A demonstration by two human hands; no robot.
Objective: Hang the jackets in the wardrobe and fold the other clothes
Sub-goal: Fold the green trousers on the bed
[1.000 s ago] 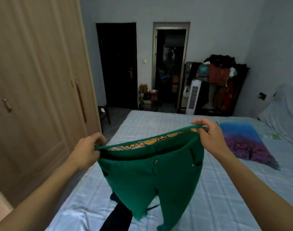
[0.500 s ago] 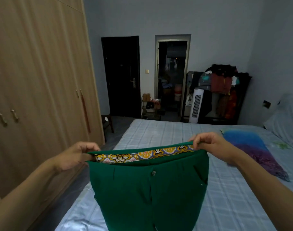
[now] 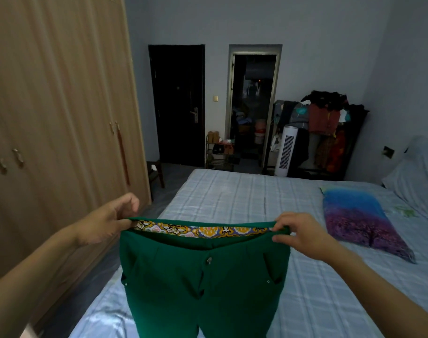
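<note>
A pair of green trousers (image 3: 203, 284) with a yellow patterned waistband lining hangs in front of me over the bed (image 3: 237, 196). My left hand (image 3: 108, 220) pinches the left end of the waistband. My right hand (image 3: 300, 234) pinches its right end. The waistband is stretched flat between them and the legs drop out of view at the bottom edge. The wooden wardrobe (image 3: 57, 113) stands at the left with its doors closed.
A blue and purple cloth (image 3: 361, 223) lies on the bed's right side by a pillow (image 3: 417, 167). Beyond the bed stand a clothes rack piled with garments (image 3: 325, 125), a white tower fan (image 3: 287, 150), a shoe shelf (image 3: 220, 152), a dark door and an open doorway.
The waistband has been pulled wider and more level, and the trousers now hang lower in the view. The view has tilted up, so the dark garment below is out of sight.
</note>
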